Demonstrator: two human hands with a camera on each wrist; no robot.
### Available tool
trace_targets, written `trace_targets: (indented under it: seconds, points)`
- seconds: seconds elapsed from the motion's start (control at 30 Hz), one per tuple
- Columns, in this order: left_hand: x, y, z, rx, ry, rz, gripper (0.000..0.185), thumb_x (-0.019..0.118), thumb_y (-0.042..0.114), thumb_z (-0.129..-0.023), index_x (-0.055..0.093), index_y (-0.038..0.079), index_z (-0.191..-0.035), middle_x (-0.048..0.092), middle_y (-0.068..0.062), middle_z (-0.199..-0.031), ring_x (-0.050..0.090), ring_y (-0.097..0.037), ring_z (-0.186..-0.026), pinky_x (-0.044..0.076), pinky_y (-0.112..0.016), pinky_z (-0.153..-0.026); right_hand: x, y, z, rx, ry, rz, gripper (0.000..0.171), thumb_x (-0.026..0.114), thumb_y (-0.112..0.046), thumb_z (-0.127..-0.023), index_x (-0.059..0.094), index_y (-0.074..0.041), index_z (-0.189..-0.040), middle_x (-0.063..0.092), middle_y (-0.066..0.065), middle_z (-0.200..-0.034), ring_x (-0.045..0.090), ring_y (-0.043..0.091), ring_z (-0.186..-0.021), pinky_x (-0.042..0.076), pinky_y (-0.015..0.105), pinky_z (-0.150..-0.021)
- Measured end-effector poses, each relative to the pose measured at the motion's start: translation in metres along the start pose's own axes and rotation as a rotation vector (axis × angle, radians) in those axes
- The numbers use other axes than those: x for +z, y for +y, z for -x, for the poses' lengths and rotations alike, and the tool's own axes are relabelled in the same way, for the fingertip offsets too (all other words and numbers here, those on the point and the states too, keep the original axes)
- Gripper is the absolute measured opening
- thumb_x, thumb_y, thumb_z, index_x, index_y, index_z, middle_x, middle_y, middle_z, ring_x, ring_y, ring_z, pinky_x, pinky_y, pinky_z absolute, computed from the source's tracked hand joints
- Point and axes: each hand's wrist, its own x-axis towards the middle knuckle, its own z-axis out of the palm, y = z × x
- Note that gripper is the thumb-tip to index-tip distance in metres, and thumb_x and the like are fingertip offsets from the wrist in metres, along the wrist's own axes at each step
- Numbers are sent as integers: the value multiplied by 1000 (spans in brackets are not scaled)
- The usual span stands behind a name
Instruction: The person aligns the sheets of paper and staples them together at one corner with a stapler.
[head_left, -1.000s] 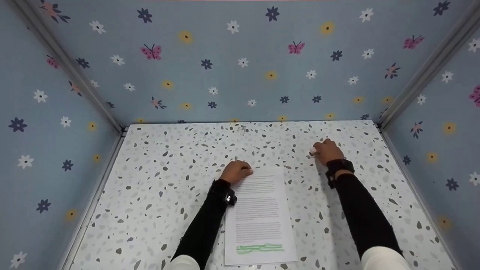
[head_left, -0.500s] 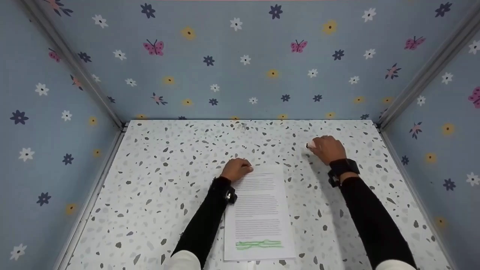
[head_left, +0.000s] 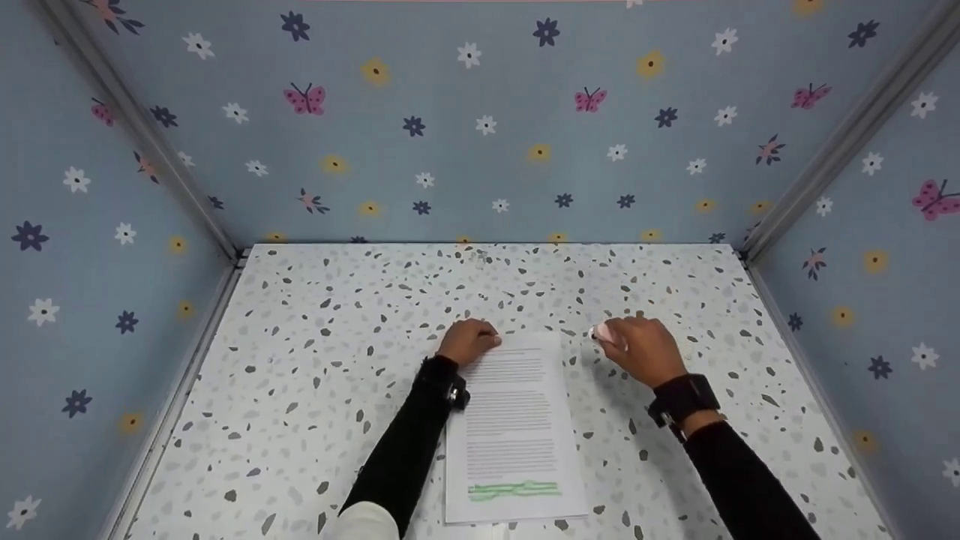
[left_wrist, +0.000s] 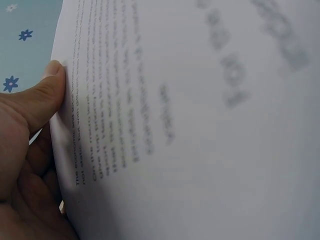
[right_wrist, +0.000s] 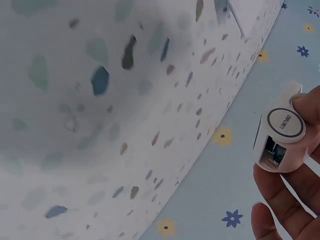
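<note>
**Right hand drawn in toward the printed sheet**

Since the earlier frames, the right hand [head_left: 637, 349] has been brought back from the far right part of the speckled tabletop [head_left: 315, 360] and is now placed just beside the upper right corner of the printed sheet [head_left: 514, 427]. A small pale pink device [right_wrist: 281, 135] is held in it, with the fingers [right_wrist: 287, 200] curled round its body; a round grey-ringed face with small lettering and a dark window below it are seen in the right wrist view. In the head view only its pale tip [head_left: 602, 334] is seen, protruding from the fist toward the sheet.

The left hand [head_left: 469, 341] has been kept at the sheet's upper left corner. From the left wrist view, the paper's edge is seen to be pinched, with the thumb [left_wrist: 42, 97] laid on the printed side and the other fingers behind it.

The sheet is laid lengthwise on the tabletop between the two black-sleeved arms, with lines of text down its length and a green scribbled mark [head_left: 514, 490] near its lower end. The tabletop is enclosed by blue walls [head_left: 480, 127] printed with flowers and butterflies.
</note>
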Motion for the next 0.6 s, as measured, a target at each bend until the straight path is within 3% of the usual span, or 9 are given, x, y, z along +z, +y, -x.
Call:
trace_targets:
  seconds: [0.13, 0.3, 0.5, 0.6]
  points:
    - [1, -2, -3, -13, -9, -9, 19, 70, 17, -96, 77, 1, -102, 74, -14, -101, 68, -33, -99, 51, -45, -90, 17, -8, 24, 48, -47, -6, 15, 82, -21, -86, 73, -9, -88, 57, -4, -64, 51, 15, -57, 44, 36, -56]
    - [3, -4, -6, -15, -21, -22, 20, 70, 19, -96, 77, 3, -104, 74, -12, -102, 68, -32, -99, 51, -43, -91, 35, -13, 46, 101, -109, -3, 22, 83, -27, -86, 76, -8, -93, 55, -5, -64, 48, 13, -56, 42, 34, -55]
    - [2, -4, -7, -29, -42, -38, 21, 69, 22, -97, 77, 3, -105, 74, -12, -104, 68, -31, -102, 51, -42, -92, 42, -16, 51, 103, -151, 26, 26, 80, -30, -89, 64, -15, -75, 44, -8, -58, 40, 12, -51, 36, 33, -51]
    - [1, -1, -4, -40, -57, -40, 21, 68, 21, -98, 77, 3, -106, 73, -13, -107, 67, -32, -106, 49, -43, -96, 41, -16, 50, 112, -171, 20, 24, 79, -30, -90, 66, -14, -77, 44, -9, -58, 41, 13, -52, 36, 33, -52]
